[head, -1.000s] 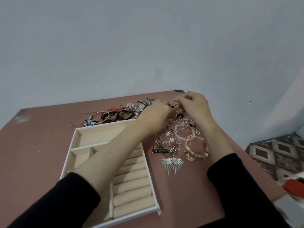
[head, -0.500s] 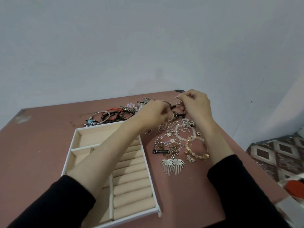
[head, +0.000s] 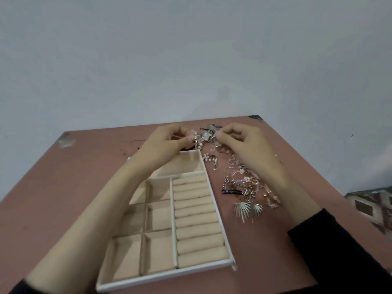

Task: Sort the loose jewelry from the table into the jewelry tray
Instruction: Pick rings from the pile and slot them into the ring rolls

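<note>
Judged as barely started. No piece visible anywhere in the jewelry tray (head: 165,276), neither in the square compartments nor on the padded ring rolls; part of the far compartment hidden behind the left forearm, so no saying for that corner.

Just beyond the tray's far right corner, raised a little off the worktop (head: 63,187): left hand (head: 167,143) narrowed to a pinch, fingertips closed on a beaded tangle (head: 196,142) of pink beads and wire. Right beside it, right hand (head: 241,145) likewise narrowed, thumb and forefinger gripping a small metal piece (head: 213,138). Cannot tell whether one item or two caught together; probably being teased apart before placing.

Left to do, as far as shown: nearly everything. To the right of the tray, a heap of loose jewelry (head: 244,181) on the worktop: thin rings (head: 233,162), a chain with a black tag (head: 232,191), fan-shaped earrings (head: 248,209), bead bracelets partly under the right wrist. Beyond the tray's far edge, more pieces, mostly hidden behind the hands.
</note>
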`<state>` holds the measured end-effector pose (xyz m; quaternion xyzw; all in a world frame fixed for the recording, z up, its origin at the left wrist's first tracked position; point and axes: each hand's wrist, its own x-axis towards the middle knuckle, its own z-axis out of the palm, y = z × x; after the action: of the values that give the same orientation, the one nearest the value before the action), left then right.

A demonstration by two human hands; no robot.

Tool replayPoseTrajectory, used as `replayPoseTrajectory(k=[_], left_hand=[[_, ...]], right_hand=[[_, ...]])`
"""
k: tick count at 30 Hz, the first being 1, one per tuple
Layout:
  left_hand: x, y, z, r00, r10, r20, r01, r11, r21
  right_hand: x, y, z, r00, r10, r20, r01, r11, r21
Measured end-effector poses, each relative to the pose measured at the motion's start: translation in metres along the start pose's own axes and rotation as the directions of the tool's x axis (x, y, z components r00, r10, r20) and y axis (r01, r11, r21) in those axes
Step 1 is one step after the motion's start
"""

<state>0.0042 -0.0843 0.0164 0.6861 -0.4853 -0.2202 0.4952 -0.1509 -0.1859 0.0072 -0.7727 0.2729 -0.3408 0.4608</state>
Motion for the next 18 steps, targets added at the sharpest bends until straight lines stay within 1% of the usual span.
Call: replayPoseTrajectory(k=[2,4,5,7,9,12,14,18], left_hand=[[-0.012,-0.010,-0.016,0.999,-0.024,-0.043,0.024,1.000,-0.001],[-0.020,-0.020,-0.027,0.997,-0.052,-0.065,0.049,0.998,-0.043],[-0.023,-0.024,-0.030,0.995,-0.069,-0.074,0.062,0.993,-0.096],[-0.026,-0.027,-0.031,0.991,-0.109,-0.079,0.085,0.961,-0.264],[-0.027,-0.026,-0.030,0.992,-0.124,-0.039,0.095,0.896,-0.433],[-0.027,-0.025,-0.030,0.989,-0.149,0.005,0.122,0.788,-0.603],[-0.027,-0.026,-0.030,0.986,-0.169,0.016,0.137,0.741,-0.658],[-0.028,-0.025,-0.031,0.974,-0.217,0.061,0.195,0.674,-0.713]], right_hand=[[-0.009,-0.007,0.012,0.993,-0.080,0.092,0.083,0.996,-0.029],[-0.015,-0.012,0.024,0.968,-0.165,0.190,0.179,0.982,-0.062],[-0.017,-0.013,0.030,0.953,-0.197,0.231,0.222,0.971,-0.085],[-0.019,-0.011,0.039,0.929,-0.236,0.285,0.282,0.950,-0.132],[-0.019,-0.006,0.046,0.913,-0.258,0.316,0.321,0.932,-0.168],[-0.018,0.000,0.051,0.896,-0.279,0.347,0.369,0.901,-0.228],[-0.017,0.001,0.053,0.891,-0.285,0.352,0.384,0.888,-0.252],[-0.015,0.003,0.053,0.883,-0.304,0.357,0.407,0.876,-0.260]])
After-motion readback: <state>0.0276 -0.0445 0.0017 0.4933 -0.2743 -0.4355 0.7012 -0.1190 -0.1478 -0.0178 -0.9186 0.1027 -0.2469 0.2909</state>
